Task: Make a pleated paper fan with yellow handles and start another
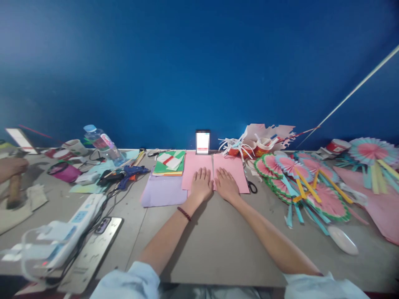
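Note:
Two pink paper sheets lie side by side on the grey table. My left hand rests flat on the left pink sheet, fingers stretched out and pointing away from me. On the right pink sheet my right hand lies flat too, its fingers extended. Neither hand holds anything. Black scissor handles stick out beside the right sheet. Purple paper lies to the left, partly under a stack of green and other coloured paper. Behind the sheets a phone stands upright with its screen lit.
Rosette-shaped paper fans with ribbon strips cover the right side, near a white oval object. At left are a blue glue gun, a plastic bottle, a power strip and a phone. Another person's hand shows far left.

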Motion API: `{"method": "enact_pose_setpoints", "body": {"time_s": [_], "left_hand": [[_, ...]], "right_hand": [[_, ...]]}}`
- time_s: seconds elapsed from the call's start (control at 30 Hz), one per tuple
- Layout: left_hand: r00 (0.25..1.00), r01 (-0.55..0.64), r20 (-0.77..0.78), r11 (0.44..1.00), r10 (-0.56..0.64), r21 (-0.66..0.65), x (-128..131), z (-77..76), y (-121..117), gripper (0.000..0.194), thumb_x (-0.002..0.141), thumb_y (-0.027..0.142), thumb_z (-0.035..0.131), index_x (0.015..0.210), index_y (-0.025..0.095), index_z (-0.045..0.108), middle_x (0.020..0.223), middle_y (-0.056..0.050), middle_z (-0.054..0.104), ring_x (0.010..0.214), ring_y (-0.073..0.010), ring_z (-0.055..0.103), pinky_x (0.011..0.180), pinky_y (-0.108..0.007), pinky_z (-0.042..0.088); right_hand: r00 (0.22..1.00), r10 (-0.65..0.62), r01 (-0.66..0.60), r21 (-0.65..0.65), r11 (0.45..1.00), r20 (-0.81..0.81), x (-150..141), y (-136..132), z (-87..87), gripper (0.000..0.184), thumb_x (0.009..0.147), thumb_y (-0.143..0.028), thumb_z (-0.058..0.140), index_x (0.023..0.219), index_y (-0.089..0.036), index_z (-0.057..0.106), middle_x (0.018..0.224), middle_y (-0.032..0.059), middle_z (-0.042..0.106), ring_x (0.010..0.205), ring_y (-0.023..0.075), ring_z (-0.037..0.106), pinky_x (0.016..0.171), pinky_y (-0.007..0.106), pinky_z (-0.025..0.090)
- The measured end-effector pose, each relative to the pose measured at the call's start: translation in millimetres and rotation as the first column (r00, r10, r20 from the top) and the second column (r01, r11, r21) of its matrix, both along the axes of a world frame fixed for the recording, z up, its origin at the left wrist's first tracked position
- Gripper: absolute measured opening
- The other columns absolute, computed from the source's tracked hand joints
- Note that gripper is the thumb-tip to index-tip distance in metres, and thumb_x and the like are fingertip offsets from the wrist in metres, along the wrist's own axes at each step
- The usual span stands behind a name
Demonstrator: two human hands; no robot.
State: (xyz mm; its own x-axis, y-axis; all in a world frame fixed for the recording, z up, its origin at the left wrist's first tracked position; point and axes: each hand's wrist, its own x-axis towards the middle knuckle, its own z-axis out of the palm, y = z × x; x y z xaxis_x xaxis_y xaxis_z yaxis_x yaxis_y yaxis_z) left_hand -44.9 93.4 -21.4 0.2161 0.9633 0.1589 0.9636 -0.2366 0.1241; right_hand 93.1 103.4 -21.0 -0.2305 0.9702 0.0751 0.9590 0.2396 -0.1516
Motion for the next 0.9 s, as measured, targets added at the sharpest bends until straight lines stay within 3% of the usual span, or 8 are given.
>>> {"method": "enact_pose_setpoints", "body": {"time_s": [0.9], "left_hand": [[1.000, 0.009, 0.014, 1.000, -0.009, 0.000, -0.5, -1.0, -0.2, 0.054, 0.096, 0.034, 0.027, 0.144, 0.011, 0.037, 0.152, -0.013, 0.033, 0.142, -0.0274, 0.026, 0.116, -0.045, 0.019]], "right_hand": [[1.000, 0.001, -0.001, 0.007, 1.000, 0.003, 1.8, -1.6, 1.4, 0.055, 0.098, -0.033, 0.022, 0.147, -0.010, 0.033, 0.154, 0.0095, 0.030, 0.143, 0.0199, 0.024, 0.117, 0.037, 0.017]]}}
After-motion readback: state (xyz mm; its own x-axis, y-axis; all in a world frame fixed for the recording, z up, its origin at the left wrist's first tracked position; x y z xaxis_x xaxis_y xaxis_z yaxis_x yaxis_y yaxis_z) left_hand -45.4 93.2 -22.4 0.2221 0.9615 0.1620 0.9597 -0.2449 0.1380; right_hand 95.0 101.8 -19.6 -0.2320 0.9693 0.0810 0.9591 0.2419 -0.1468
